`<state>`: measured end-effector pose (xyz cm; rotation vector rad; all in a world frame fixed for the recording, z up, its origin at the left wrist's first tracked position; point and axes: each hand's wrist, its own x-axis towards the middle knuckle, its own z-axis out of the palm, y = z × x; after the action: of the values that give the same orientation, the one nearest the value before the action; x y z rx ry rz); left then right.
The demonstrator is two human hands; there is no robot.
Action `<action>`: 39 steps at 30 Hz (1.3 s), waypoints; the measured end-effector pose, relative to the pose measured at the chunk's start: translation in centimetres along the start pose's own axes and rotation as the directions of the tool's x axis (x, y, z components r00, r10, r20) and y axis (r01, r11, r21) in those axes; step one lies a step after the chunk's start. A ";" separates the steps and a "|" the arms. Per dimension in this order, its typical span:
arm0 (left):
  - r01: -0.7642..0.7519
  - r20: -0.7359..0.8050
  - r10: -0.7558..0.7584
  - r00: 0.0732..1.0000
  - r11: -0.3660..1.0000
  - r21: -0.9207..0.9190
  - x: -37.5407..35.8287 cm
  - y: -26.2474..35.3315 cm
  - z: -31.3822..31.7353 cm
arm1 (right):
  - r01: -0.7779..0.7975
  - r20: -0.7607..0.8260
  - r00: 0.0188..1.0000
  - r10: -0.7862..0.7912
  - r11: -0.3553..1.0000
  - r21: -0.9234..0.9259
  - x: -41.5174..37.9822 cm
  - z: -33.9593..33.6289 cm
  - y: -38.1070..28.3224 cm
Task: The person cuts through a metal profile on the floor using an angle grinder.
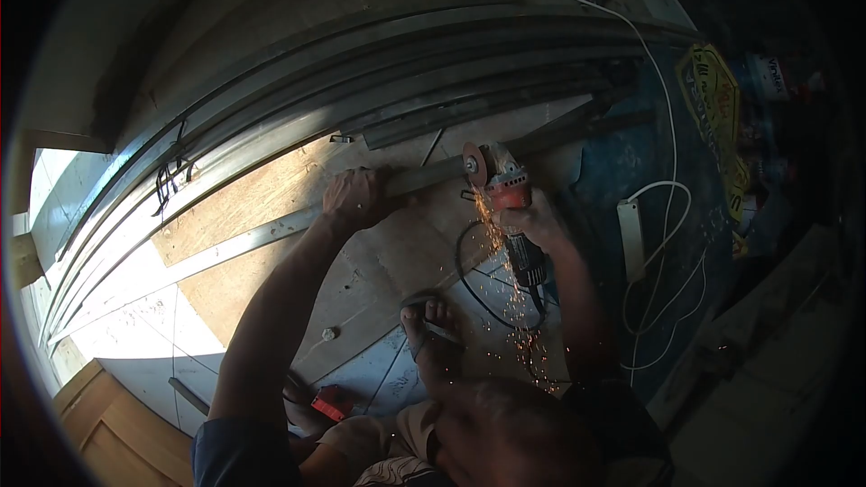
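Note:
My right hand [538,219] is closed around a red and black angle grinder [508,194]. Its cutting disc [474,165] meets a long grey metal bar [271,233], and orange sparks [494,233] spray down toward me. My left hand [354,197] grips the same bar, to the left of the disc. The bar lies low across the floor, from bright light at the left into shadow at the right. Beneath the grinder, its black cable [462,261] loops over the tiles.
Several long metal profiles [298,95] lie beyond the bar. A white power strip [631,239] with a white cord rests at right, near a yellow sign [713,95]. A sandaled foot [431,329] is close to the sparks. A red object [332,403] and wooden panel [126,428] lie nearer.

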<state>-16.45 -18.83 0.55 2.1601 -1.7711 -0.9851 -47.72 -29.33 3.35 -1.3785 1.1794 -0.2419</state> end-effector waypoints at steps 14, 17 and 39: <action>-0.027 -0.044 0.027 0.999 1.000 -0.009 -0.2 -0.1 0.4 | -0.026 -0.011 1.000 0.025 0.999 -0.028 0.1 -0.2 0.9; -0.010 -0.044 0.011 0.999 1.000 0.016 0.1 -0.3 0.9 | 0.016 0.003 1.000 -0.016 1.000 0.018 -0.2 0.3 0.0; -0.090 -0.205 0.103 0.973 0.993 0.072 0.2 0.0 2.2 | -0.117 0.091 0.990 0.106 0.985 0.127 0.5 -0.2 5.4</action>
<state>-17.70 -18.41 -1.23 2.1020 -1.8076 -0.6624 -50.22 -28.41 -1.35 -1.1921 1.1467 -0.1770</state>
